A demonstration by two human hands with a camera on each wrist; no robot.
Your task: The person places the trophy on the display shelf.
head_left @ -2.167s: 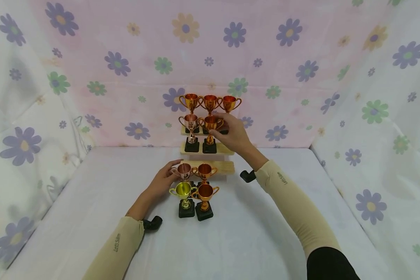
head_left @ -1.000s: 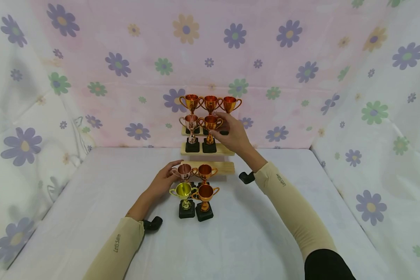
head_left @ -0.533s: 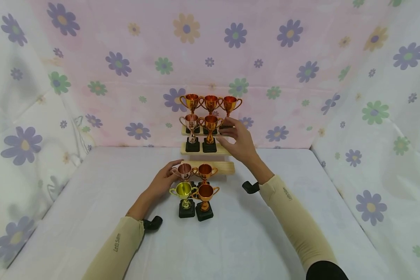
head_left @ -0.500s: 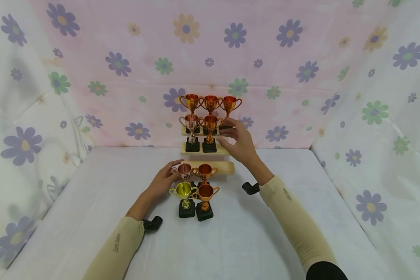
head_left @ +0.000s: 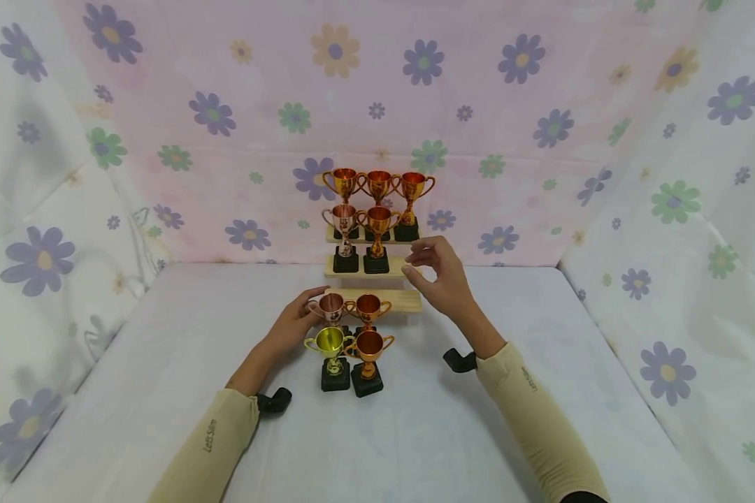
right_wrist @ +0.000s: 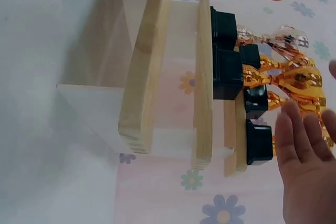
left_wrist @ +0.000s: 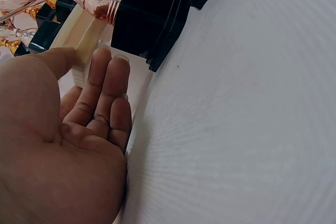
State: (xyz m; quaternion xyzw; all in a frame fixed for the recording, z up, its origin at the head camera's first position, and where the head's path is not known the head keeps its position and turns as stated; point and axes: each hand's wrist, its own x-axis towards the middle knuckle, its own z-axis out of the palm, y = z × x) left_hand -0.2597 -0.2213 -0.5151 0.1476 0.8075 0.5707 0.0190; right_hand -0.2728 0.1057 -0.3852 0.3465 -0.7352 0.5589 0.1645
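A stepped display stand with wooden treads [head_left: 405,301] and white sides stands at the back of the table. Its middle step bears a rose-gold trophy cup [head_left: 344,222] and an orange-gold trophy cup [head_left: 378,230] on black bases. Beside the right end of that step, my right hand [head_left: 445,279] is empty, its fingers loosely bent and apart from the cups. My left hand [head_left: 289,327] is at the left end of the lowest step. In the left wrist view its thumb [left_wrist: 60,60] lies against the tread, and the other fingers are around the tread's end, partly hidden.
Orange-gold cups [head_left: 412,185] line the top step. In front of the stand are a rose-gold cup [head_left: 331,306], a yellow-gold cup [head_left: 330,342] and two orange cups [head_left: 369,347], close together on the white table. Floral cloth [head_left: 377,84] hangs behind and at both sides.
My right hand has let go of the orange-gold cup on the middle step and moved right and toward me. That cup stays beside the rose-gold one. My left hand has not moved.
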